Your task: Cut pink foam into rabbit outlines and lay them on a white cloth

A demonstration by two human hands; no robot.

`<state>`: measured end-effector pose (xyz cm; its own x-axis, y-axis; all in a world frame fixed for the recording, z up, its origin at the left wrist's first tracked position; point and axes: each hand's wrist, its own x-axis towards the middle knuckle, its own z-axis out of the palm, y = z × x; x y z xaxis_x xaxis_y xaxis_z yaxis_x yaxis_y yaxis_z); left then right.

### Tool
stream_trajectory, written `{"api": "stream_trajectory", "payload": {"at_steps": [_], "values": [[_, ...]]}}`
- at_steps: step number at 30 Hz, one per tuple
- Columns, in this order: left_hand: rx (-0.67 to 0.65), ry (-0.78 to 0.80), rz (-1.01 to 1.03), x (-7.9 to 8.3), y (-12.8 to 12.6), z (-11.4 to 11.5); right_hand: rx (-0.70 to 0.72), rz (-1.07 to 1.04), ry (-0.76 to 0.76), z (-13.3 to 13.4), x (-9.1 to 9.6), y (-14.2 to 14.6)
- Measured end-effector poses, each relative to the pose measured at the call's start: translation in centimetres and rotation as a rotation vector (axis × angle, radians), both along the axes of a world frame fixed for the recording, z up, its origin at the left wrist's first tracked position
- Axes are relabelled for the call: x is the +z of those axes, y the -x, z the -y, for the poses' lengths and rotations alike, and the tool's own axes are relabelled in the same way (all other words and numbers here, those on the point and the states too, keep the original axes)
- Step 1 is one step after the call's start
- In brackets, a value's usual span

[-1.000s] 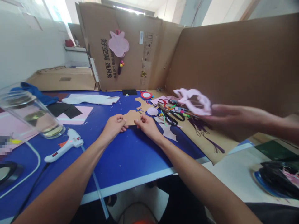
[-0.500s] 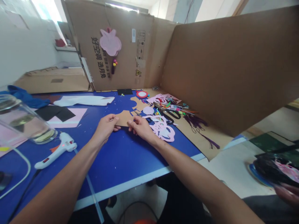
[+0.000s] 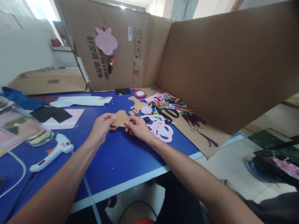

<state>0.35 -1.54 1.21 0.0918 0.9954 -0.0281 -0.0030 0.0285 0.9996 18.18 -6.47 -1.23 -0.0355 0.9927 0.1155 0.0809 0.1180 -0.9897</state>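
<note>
Pink looped cutout (image 3: pixel 160 130), lifted by a co-worker's hand moments back, now lies on the desk (image 3: pixel 121 155) just right of our hands. We pinch a brown card cutout (image 3: pixel 120 118) near the desk's middle, left hand (image 3: pixel 101 128) and right hand (image 3: pixel 137 128) each nearly closed on one end, apparently to keep it flat. Its long axis runs side to side, stepped peak pointing away.

Matt brown cardboard cutout (image 3: pixel 120 118), smooth blue tabletop (image 3: pixel 121 161).
</note>
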Motion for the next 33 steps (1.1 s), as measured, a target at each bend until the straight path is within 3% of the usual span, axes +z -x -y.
{"api": "stream_trajectory", "payload": {"at_steps": [4,7,10,14,17,20,25,29,33], "values": [[0.018,0.012,-0.023,0.1,0.0,0.0,-0.058,0.034,0.065,0.1,0.5,-0.1],[0.01,0.027,-0.067,0.0,0.0,0.0,-0.081,0.118,0.052,0.9,2.1,-1.4],[-0.054,0.035,-0.134,0.0,-0.1,0.1,-0.077,0.212,-0.064,2.0,4.9,-5.1],[-0.118,0.038,-0.219,-0.4,-0.3,0.4,-0.329,0.536,-0.105,2.9,7.2,-12.6],[-0.19,-0.02,-0.283,-0.8,-0.2,0.4,-0.354,0.827,-0.012,3.4,6.4,-17.3],[-0.233,-0.129,-0.378,-1.2,0.1,0.2,-0.35,0.958,0.026,4.4,4.4,-19.5],[-0.201,-0.216,-0.518,-1.1,0.3,0.1,-0.336,1.012,0.15,6.4,2.4,-19.6],[-0.196,-0.23,-0.536,-1.1,0.2,0.1,-0.331,0.999,0.137,6.9,2.0,-18.9],[-0.231,-0.284,-0.686,-1.0,0.2,0.1,-0.381,1.03,0.205,6.9,1.9,-18.3]]}}
